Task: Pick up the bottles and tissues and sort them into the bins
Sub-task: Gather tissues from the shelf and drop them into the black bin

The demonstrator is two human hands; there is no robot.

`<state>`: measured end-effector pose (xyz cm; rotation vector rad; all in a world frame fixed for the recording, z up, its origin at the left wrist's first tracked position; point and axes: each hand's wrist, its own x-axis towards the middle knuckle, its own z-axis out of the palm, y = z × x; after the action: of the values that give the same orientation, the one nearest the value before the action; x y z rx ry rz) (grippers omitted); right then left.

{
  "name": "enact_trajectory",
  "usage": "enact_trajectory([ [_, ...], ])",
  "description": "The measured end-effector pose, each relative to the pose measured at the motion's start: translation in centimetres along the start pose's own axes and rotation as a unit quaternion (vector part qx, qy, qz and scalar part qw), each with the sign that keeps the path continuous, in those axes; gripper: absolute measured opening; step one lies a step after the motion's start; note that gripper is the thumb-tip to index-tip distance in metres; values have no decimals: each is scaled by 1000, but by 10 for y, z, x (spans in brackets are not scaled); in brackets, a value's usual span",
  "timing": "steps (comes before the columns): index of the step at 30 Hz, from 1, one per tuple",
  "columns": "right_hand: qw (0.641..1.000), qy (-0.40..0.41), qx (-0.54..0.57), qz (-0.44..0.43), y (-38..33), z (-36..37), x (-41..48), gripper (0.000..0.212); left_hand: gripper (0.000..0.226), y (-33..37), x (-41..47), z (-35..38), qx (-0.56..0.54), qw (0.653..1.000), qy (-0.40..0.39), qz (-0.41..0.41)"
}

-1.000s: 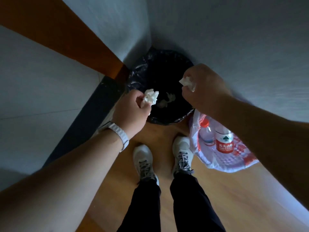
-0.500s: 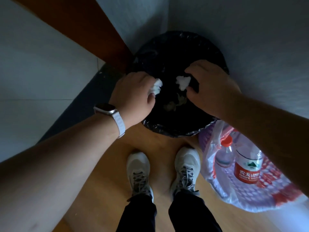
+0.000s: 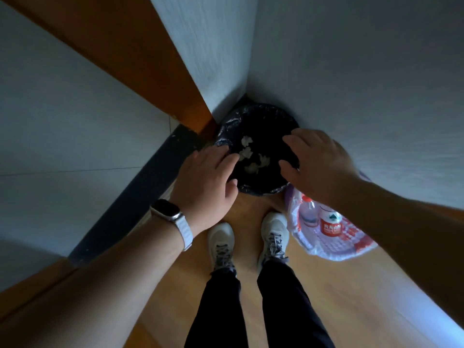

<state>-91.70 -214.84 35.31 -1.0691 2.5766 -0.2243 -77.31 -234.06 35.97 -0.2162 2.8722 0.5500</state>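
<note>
A round bin with a black liner point(image 3: 272, 116) stands in the corner of the walls. Several crumpled white tissues point(image 3: 253, 156) lie inside it. My left hand point(image 3: 209, 177) hovers over the bin's left rim, fingers spread, holding nothing. My right hand point(image 3: 317, 159) hovers over the right rim, also open and empty. To the right of the bin stands a second bin lined with a white, red and purple bag point(image 3: 334, 249). Two plastic bottles are in it: one with a red label point(image 3: 331, 223) and a smaller one with a red cap point(image 3: 307, 209).
Walls close in behind and to the right of the bins. A wooden door frame point(image 3: 150, 61) and a dark threshold strip point(image 3: 130, 197) run along the left. My two feet in white shoes point(image 3: 248, 242) stand on the wooden floor just before the bins.
Both hands held a crumpled tissue above the black bin before. They have let go; the tissues now lie inside the bin and both hands are open.
</note>
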Motion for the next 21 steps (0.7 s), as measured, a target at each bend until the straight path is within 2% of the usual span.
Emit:
enact_trajectory([
  [6, 999, 29, -1, 15, -62, -108, -51, 55, 46, 35, -36, -104, 32, 998, -9, 50],
  [13, 998, 48, -18, 27, -123, -214, -111, 54, 48, 72, -71, -223, 50, 991, 42, 115],
  [21, 989, 97, -42, 100, -156, -299, -196, 48, 44, 110, -101, -321, 86, 972, 94, 196],
])
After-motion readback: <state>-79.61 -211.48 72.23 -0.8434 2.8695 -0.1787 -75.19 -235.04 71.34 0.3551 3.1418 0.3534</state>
